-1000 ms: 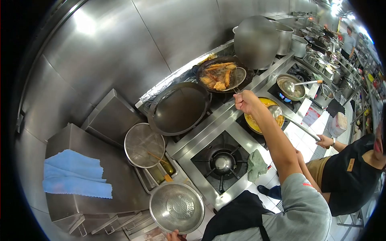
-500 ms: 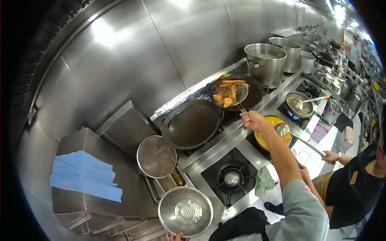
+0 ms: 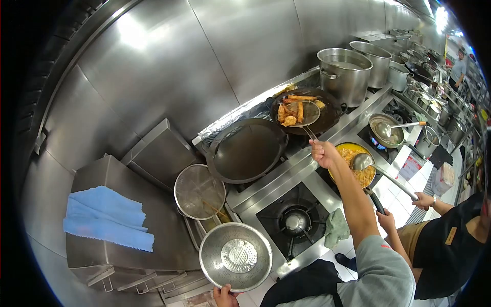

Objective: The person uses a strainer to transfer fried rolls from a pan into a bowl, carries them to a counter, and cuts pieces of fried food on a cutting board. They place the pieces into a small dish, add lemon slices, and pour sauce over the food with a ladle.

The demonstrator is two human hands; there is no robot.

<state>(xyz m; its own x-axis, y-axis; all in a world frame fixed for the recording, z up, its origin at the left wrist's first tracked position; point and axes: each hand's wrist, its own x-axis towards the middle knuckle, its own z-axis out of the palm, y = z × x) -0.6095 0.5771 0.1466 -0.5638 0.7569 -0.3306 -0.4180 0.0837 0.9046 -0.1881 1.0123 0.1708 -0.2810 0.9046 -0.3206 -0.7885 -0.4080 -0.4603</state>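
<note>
My left hand is closed on the near rim of a perforated metal colander, whose bowl faces up with nothing visible in it. With my arm stretched out, my right hand grips the handle of a wire skimmer. The skimmer is over a dark wok at the back of the stove. Several browned fried pieces, some long and some chunky, lie on its mesh and around it.
A second wok and a round mesh strainer stand left of my right arm. A co-worker's hand holds a ladle over a pan of yellow food. Tall stockpots and a bare burner are nearby.
More fried pieces now rest on the skimmer, which sits flatter over the wok. My left hand and the colander have come slightly up in view. The co-worker's pan contents look more spread out.
</note>
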